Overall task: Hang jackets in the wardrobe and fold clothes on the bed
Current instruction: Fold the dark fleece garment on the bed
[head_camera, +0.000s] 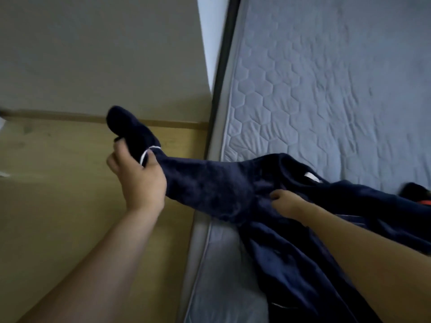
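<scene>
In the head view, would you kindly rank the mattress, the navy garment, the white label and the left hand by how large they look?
1. mattress
2. navy garment
3. left hand
4. white label

The hand sits nearer the camera, so it may look oversized.

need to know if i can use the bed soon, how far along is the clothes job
Nothing looks finished. In hand: the left hand grips the sleeve of a navy garment and holds it out over the floor, while the right hand grips its body on the mattress. It is still unfolded, and another dark item waits beside it.
</scene>
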`<state>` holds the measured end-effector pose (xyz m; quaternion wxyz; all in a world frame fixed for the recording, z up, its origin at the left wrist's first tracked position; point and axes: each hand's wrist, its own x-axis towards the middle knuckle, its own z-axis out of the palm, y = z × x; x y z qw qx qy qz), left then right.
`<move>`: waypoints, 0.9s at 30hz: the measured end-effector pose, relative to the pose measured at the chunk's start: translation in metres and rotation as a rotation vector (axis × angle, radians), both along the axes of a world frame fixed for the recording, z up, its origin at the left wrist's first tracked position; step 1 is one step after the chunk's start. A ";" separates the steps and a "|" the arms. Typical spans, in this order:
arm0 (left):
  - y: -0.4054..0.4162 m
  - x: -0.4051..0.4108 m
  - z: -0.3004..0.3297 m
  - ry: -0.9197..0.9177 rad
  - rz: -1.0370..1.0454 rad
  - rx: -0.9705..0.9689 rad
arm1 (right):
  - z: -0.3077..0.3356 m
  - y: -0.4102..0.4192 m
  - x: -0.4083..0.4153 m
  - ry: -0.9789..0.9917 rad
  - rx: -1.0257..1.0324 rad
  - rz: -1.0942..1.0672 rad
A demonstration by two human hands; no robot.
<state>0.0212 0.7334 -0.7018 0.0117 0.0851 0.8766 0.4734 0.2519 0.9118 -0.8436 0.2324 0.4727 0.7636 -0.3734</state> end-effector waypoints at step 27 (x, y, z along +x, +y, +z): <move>0.260 0.197 -0.227 0.242 -1.075 -1.257 | -0.028 0.201 0.313 -0.085 0.387 -0.343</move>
